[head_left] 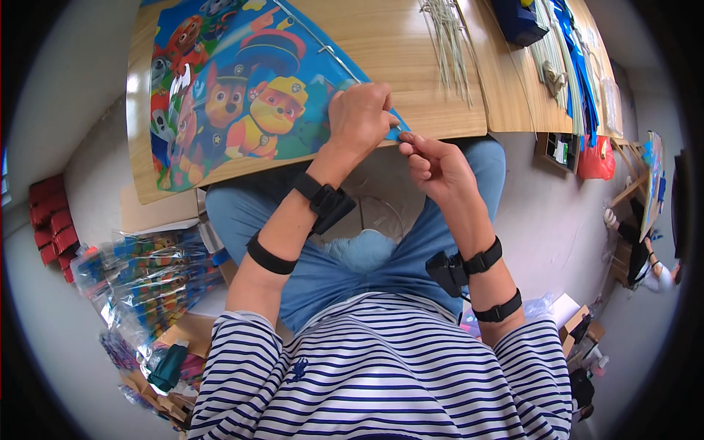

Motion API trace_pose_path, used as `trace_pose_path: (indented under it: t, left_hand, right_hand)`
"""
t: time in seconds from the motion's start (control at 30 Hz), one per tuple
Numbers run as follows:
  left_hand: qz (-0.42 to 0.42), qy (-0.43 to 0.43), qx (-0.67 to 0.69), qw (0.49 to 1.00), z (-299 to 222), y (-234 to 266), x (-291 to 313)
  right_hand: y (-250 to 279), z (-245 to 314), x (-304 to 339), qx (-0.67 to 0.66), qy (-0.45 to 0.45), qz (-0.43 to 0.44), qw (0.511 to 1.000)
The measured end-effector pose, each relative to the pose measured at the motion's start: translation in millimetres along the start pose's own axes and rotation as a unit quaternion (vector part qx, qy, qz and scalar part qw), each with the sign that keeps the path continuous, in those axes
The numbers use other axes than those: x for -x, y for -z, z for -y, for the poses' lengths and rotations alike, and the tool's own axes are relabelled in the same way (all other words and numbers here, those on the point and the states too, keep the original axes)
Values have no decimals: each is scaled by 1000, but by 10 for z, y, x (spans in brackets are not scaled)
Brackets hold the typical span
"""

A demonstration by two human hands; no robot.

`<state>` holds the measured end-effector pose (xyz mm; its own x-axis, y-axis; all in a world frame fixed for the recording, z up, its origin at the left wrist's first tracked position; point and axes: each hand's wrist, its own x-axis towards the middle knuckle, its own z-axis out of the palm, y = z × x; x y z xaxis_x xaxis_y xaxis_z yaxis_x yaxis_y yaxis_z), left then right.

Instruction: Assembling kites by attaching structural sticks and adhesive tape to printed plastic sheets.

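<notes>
A blue kite (257,103) printed with cartoon dogs lies over the left part of the wooden table. Along its right slanting edge runs a thin pale rod (326,48), which passes under my left hand. My left hand (359,117) is closed on the kite's edge close to its near right corner, the fingers curled in. At that corner, just past the table's front edge, my right hand (438,163) pinches the tip between thumb and forefinger. What exactly lies between the right fingertips is too small to make out. Both wrists wear black straps with small devices.
Several thin pale rods (449,44) lie loose on the table's far side. To the right are a dark blue box (517,20), more rod bundles and blue strips (579,81). A red bag (596,158) hangs below. Wrapped printed sheets (158,275) and cartons stand lower left.
</notes>
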<state>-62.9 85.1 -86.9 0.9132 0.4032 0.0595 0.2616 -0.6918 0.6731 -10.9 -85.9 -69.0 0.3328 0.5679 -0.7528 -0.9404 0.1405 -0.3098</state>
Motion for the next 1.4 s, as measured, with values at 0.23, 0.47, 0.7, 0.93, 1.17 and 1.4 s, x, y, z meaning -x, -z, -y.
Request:
trace_pose_path:
  t: [0.23, 0.47, 0.7, 0.93, 1.17, 1.4]
  left_hand:
    - [22, 17, -13, 1000, -15, 25, -35]
    - [36, 28, -1, 999, -2, 70, -26]
    - [36, 34, -15, 999, -13, 19, -44]
    - [38, 21, 9, 999, -32, 80, -111]
    - [49, 28, 9, 998, 15, 91, -39]
    - [63, 44, 35, 996, -66, 128, -34]
  right_hand:
    - [-1, -46, 180, -206, -29, 58, 976]
    - [-132, 44, 377, 293, 219, -114, 924]
    - [-206, -50, -328, 655, 385, -168, 628]
    - [-199, -65, -329, 741, 440, -179, 475]
    - [-71, 686, -253, 704, 418, -212, 534]
    - [-128, 3041, -260, 381, 451, -317, 742]
